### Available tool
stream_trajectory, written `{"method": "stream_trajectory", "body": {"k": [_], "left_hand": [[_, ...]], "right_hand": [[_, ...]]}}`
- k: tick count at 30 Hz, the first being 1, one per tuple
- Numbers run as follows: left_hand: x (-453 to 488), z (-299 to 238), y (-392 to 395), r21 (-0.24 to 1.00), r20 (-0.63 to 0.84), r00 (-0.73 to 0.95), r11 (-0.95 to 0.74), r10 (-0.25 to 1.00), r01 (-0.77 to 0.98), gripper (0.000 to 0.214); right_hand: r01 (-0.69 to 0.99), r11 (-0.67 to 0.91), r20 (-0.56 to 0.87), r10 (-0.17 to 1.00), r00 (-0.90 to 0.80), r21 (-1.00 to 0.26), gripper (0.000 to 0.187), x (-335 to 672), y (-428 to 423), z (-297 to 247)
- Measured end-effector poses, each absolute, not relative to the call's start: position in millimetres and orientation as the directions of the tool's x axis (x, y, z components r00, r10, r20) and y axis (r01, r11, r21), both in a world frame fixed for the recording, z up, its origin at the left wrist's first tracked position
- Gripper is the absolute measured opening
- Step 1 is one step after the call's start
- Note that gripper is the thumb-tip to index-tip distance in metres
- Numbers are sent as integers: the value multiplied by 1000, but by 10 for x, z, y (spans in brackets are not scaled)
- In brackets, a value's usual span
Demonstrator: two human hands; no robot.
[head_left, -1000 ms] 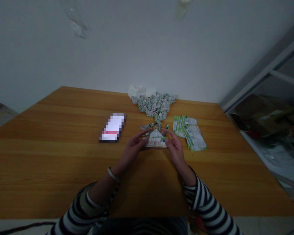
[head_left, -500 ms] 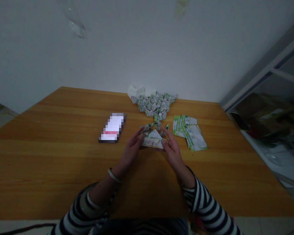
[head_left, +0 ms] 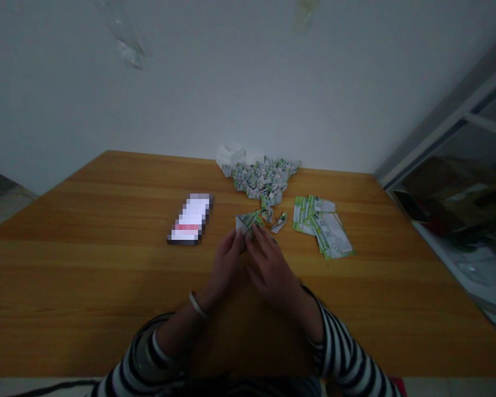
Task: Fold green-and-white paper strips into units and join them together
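Note:
Both hands meet over a small folded paper (head_left: 245,221), printed in green and white, near the middle of the table. My left hand (head_left: 227,255) pinches its left side between thumb and fingers. Across its right side lie the fingers of my right hand (head_left: 270,264), pressed against the paper and covering much of it. Just beyond, small folded paper pieces (head_left: 279,222) rest on the wood. Behind them spreads a large heap of similar folded papers (head_left: 260,179). Flat printed leaflets (head_left: 330,234) lie in an overlapping stack to the right of my hands.
A phone with a lit, blurred screen (head_left: 191,219) lies left of my hands on the wooden table (head_left: 107,253). White crumpled paper (head_left: 230,155) sits against the wall behind the heap. At the right, a shelf unit (head_left: 446,220) holds a dark phone-like object and other items.
The paper, held out between both hands before, is now folded smaller and turned. My right hand has moved left across it, close to my left hand. The view has shifted slightly.

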State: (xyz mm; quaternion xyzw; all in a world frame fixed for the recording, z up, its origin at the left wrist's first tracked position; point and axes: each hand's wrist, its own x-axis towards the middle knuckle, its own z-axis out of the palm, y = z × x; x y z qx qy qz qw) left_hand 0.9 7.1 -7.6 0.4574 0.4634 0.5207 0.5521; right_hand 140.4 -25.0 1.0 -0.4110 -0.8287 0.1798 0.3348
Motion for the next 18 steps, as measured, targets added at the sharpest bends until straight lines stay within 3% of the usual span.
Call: {"method": "stream_trajectory", "body": {"k": [3, 5, 7, 9, 13, 18], "left_hand": [[-76, -41, 160, 974, -100, 7, 99, 995, -202, 42], [-112, 16, 180, 943, -159, 117, 186, 980, -276, 42], [-131, 83, 173, 899, -204, 243, 280, 948, -338, 43], [-139, 135, 155, 872, -210, 323, 326, 923, -366, 46], [-134, 160, 120, 884, -155, 431, 319, 889, -342, 53], [-103, 126, 96, 968, -72, 372, 155, 925, -196, 43]], "right_hand": [[555, 575, 456, 817, -352, -601, 52, 1481, -223, 60], [535, 515, 489, 848, -205, -670, 43, 1573, -185, 105], [469, 461, 463, 878, -120, -753, 47, 1681, -138, 140], [334, 401, 365, 916, -167, -853, 58, 1774, -98, 150], [49, 229, 200, 922, -332, -972, 48, 1821, -76, 87], [47, 296, 285, 943, -171, -954, 29, 1735, -86, -22]]}}
